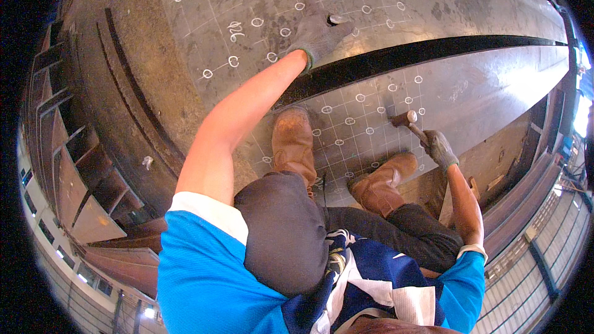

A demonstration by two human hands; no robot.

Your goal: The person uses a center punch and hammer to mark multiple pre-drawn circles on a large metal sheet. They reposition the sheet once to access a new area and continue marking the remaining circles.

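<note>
Lol, my grey-gloved right hand was wrapped round the dark-headed hammer's handle, probably for control, over the near chalk-gridded steel plate, while my grey-gloved left hand, grip honestly impossible to tell, was at the far chalk-circled steel plate.

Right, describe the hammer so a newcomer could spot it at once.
Start with the nearer of the two grey metal plates. Toward its right, beside the white circles marked there, the gloved right hand grips a slim handle. That's the hammer: unlike those flat marks, it is a solid tool whose dark head shows a pale, rounded spot.
</note>
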